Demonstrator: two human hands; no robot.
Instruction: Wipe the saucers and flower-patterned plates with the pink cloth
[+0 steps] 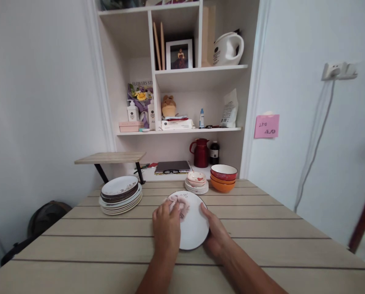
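The left hand [166, 226] is reaching forward from the bottom edge, palm down, its fingers curling over a crumpled pale cloth [178, 204] and pressing it onto a white plate [194, 228]. The right hand [216, 234] is lying against the plate's right rim, thumb on the upper surface and fingers wrapping the edge, so it is gripping the plate. The plate is lying flat on the wooden table [262, 228], near the middle and just in front of the person.

Both forearms are running out of the picture at the bottom. The left hand is covering the plate's left side, and the right fingers under the rim are hidden. The cloth's pinkish marks are too blurred to read.

A stack of plates [120, 195] is sitting to the left, well apart from the hands. Behind the plate, a stack of small dishes [196, 183] is standing just beside 3 nested bowls [223, 177]. A red jug [200, 153] and a dark bottle [214, 152] are standing on the white shelf unit [200, 73] behind the table.
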